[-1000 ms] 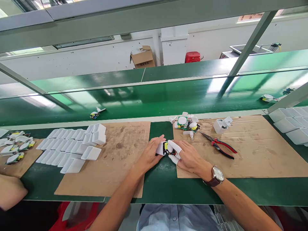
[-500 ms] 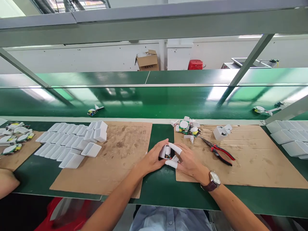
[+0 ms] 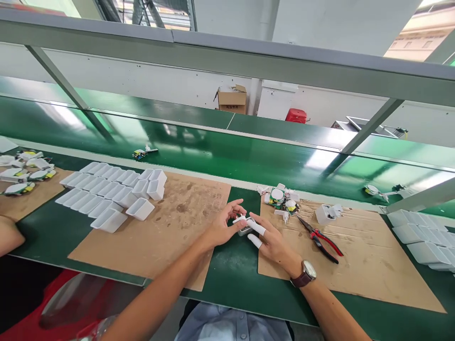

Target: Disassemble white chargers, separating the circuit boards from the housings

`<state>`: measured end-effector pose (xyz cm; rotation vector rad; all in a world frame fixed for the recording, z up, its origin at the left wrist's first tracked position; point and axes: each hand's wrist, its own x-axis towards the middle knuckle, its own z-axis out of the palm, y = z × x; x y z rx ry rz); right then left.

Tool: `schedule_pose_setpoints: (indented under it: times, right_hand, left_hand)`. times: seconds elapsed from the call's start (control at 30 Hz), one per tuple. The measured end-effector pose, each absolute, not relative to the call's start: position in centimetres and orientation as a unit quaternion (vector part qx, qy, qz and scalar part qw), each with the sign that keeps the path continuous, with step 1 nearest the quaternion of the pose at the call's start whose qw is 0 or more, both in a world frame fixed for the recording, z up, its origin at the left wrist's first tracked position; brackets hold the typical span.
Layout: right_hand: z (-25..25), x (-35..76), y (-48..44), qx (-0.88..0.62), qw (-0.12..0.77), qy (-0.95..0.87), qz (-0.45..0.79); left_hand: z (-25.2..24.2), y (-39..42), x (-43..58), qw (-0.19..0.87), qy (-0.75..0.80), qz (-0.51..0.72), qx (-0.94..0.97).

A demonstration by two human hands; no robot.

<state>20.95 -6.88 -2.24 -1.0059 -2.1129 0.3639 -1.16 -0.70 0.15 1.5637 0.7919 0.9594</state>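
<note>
Holding white housing between left hand, right hand.

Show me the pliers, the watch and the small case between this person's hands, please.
Pliers (image 3: 314, 234): head view, on the pivot where the two halves cross.
Watch (image 3: 309, 269): head view, on the dial.
Case (image 3: 244, 231): head view, on its visible outer side.

Held part: white and grey. Finger covers: white. Watch: brown strap, silver rim. Pliers: red and black handles. Circuit boards: green, with white and yellow pieces. Boxes: plain white. Cardboard: brown, blotched with darker stains. Table: dark green. Belt: brighter green, streaked with pale reflections.
</note>
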Motion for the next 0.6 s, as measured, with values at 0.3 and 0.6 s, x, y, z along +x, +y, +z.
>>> schedule_pose_setpoints:
  times: [0.3, 0.6]
  right_hand:
    - [-0.2, 20.3, -6.1, -0.366, 0.371, -0.848, 0.098]
    - [-1.1, 18.6, -6.2, -0.395, 0.394, -0.818, 0.14]
  left_hand:
    - [1.3, -1.4, -1.8, 0.534, 0.29, 0.474, 0.637]
    - [1.9, -1.0, -1.6, 0.477, 0.393, 0.507, 0.601]
